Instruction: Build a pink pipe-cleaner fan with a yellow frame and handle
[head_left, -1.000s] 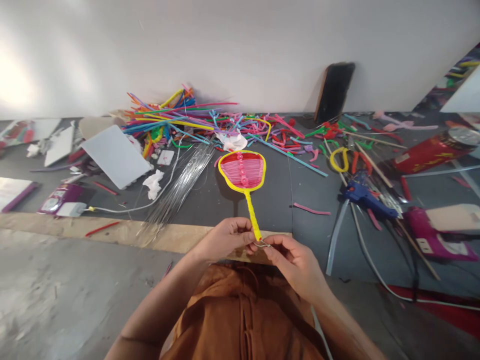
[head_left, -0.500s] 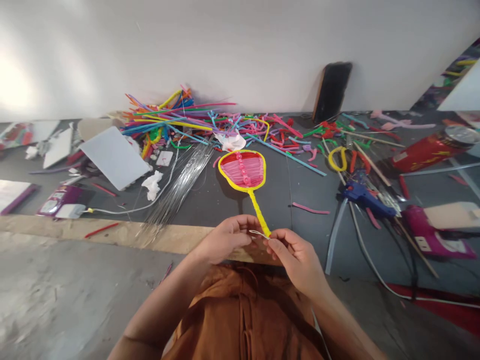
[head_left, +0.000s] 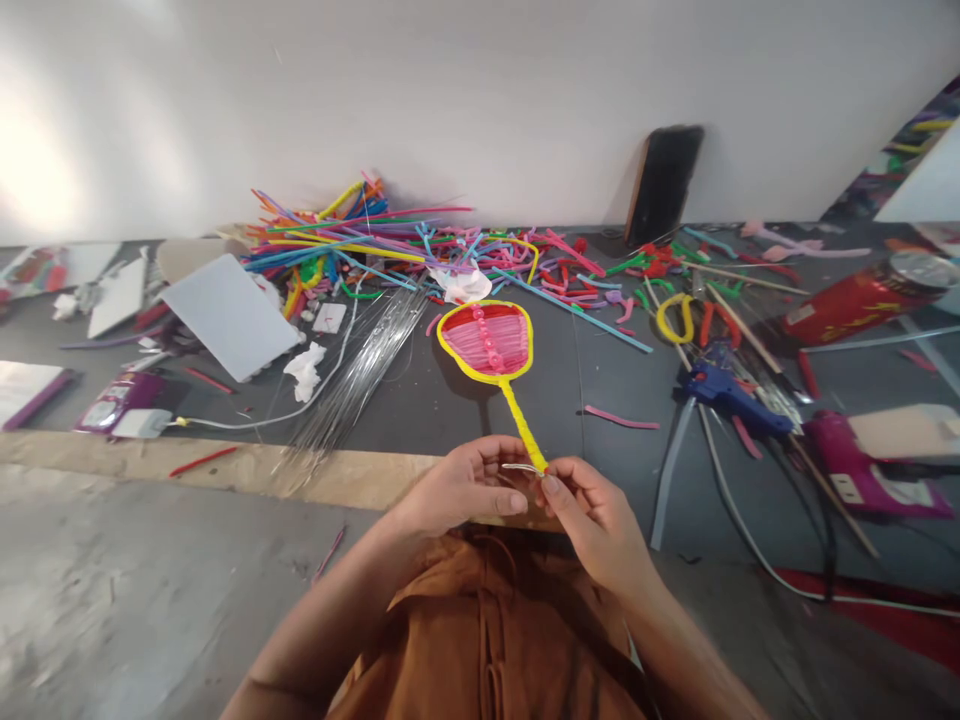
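The fan (head_left: 487, 342) is held out over the dark mat (head_left: 420, 400), its yellow handle running down into the person's fingers. The right hand (head_left: 592, 510) pinches the handle's bottom end, and the left hand (head_left: 465, 485) grips a bare wire (head_left: 519, 467) that juts sideways from that end. That wire tip looks sharp; if the left fingers slip while bending it, I think it could prick a thumb. A hard twist might also loosen the yellow wrap or kink the thin handle. The glue gun (head_left: 731, 392) lies well off to the right.
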